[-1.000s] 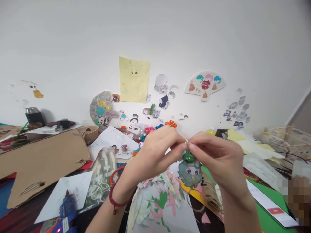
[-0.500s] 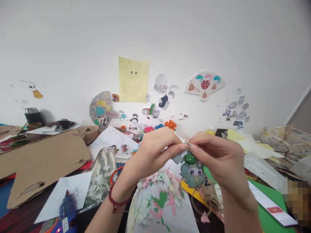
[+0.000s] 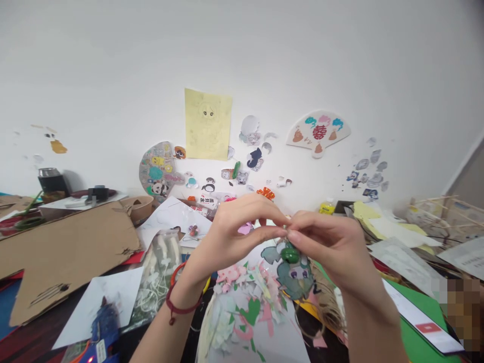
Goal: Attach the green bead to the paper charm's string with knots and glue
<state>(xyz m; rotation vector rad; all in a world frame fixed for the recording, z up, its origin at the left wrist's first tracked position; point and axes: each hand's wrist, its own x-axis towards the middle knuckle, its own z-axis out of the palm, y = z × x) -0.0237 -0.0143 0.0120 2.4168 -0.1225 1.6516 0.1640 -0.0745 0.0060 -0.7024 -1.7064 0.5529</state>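
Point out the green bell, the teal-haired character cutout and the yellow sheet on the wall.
Green bell [image 3: 290,255]: head view, middle of its round body.
Teal-haired character cutout [image 3: 297,275]: head view, on its face.
Yellow sheet [image 3: 207,132]: head view, middle of the paper, below the drawn eyes.

Flat character charm [image 3: 295,281] and green bell [image 3: 290,255], both hanging upright.
Charm: teal-grey cut-out, purple-eyed face [image 3: 299,274] toward camera, at 5 o'clock from view centre; wing-like piece [image 3: 269,254] out at the face's 10 o'clock. Bell: round, glossy, at the face's 11 o'clock, in front of the charm's upper part. How bell and charm are joined cannot be told.
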